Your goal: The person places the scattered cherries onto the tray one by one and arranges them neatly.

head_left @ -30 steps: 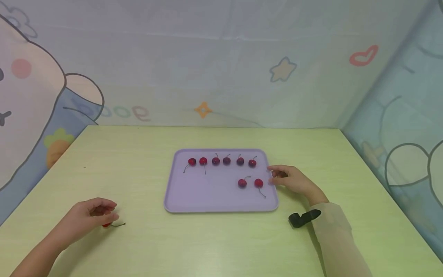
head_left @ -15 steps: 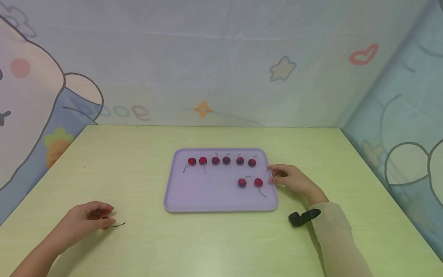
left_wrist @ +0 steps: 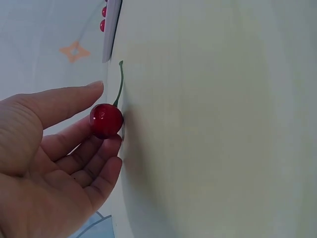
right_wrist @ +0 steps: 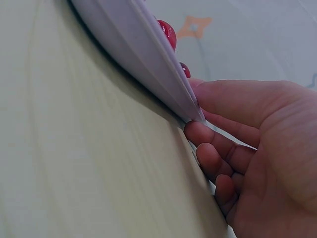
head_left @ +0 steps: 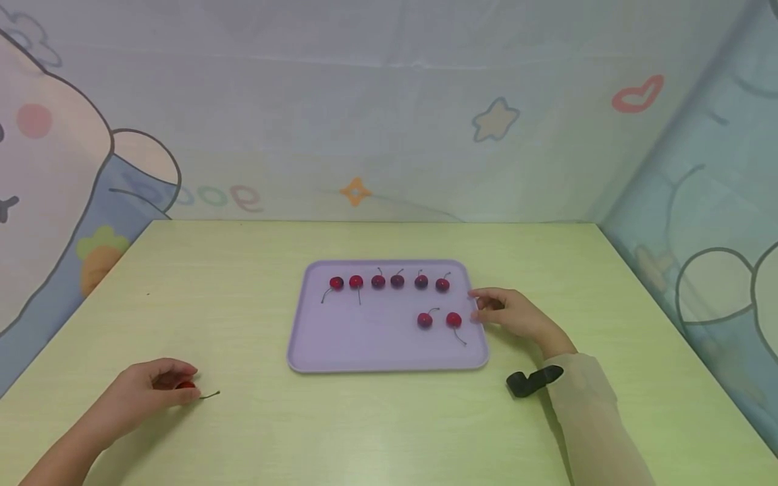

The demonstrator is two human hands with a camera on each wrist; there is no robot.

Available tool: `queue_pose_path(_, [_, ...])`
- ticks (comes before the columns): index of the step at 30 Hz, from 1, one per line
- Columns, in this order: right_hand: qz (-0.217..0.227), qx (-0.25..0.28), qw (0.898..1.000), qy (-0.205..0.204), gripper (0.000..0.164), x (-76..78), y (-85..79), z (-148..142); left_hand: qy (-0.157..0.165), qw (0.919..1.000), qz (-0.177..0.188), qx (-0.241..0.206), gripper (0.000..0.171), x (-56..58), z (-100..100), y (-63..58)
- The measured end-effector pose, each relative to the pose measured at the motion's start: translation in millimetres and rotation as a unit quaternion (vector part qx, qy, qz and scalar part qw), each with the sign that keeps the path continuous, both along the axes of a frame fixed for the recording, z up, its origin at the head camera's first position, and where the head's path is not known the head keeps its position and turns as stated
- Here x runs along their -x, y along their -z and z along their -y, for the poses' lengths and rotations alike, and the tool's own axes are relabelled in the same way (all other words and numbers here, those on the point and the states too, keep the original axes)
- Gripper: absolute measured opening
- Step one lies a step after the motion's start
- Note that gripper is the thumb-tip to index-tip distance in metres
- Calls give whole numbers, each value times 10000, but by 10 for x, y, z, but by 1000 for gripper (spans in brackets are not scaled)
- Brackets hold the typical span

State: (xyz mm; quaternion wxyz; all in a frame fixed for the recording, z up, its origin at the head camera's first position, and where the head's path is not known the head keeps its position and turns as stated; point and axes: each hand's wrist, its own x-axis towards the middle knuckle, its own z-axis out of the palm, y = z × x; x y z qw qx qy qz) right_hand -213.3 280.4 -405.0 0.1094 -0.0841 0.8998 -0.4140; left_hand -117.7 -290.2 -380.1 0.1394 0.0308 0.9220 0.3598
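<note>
In the head view, a lilac tray [head_left: 358,351] lies on the table and bears several red cherries, such as one cherry [head_left: 453,320] in its nearer right part. My right hand [head_left: 516,317] holds the tray's right edge. In the right wrist view, its thumb [right_wrist: 237,99] lies over the rim and fingertips touch the edge from below and outside. At the front left, my left hand [head_left: 142,391] surrounds a single cherry [left_wrist: 106,121] on the table. Its thumb and fingers are spread around the fruit, with a small gap at the thumb. The green stem points away from the palm.
Several cherries [head_left: 378,282] form a row along the tray's far side. A black strap end [head_left: 535,381] sticks out from the right sleeve. A printed cloth [head_left: 389,135] hangs behind the pale wooden table [head_left: 377,432].
My left hand has shifted slightly left and toward the body, down around the lone cherry, whose stem end has stayed put. My right hand and the tray have kept still.
</note>
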Motion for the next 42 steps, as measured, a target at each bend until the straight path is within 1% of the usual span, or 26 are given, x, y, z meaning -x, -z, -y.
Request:
queue_pose_path(10, [-19, 42, 10000, -36, 48, -1, -1, 0, 53, 9999, -54, 104, 40, 26, -8, -14])
queue_pose_path(16, [-1, 55, 10000, -11, 47, -6, 8, -6, 154, 9991, -342, 178, 39, 67, -80, -63])
queue_pose_path(19, [5, 88, 10000, -18, 47, -3, 15, -12, 218, 9986, -465, 117, 38, 85, -133, -108])
queue_pose_path(25, [-95, 161, 9998, -87, 47, -4, 20, -22, 291, 9977, -596, 110, 40, 135, -256, -243])
queue_pose_path(30, [-125, 151, 9998, -90, 47, -2, 15, -23, 525, 9948, -872, 98, 38, 198, -376, -331])
queue_pose_path(33, [-103, 154, 9998, -78, 47, -2, 12, -23, 687, 9923, -1030, -4, 35, 238, -476, -385])
queue_pose_path(37, [-77, 144, 9998, -79, 48, -3, 10, -22, 865, 9895, -1142, -184, 32, 289, -616, -464])
queue_pose_path(42, [-69, 129, 9999, -83, 47, 2, 13, -21, 1067, 9855, -1289, -296, 27, 348, -789, -547])
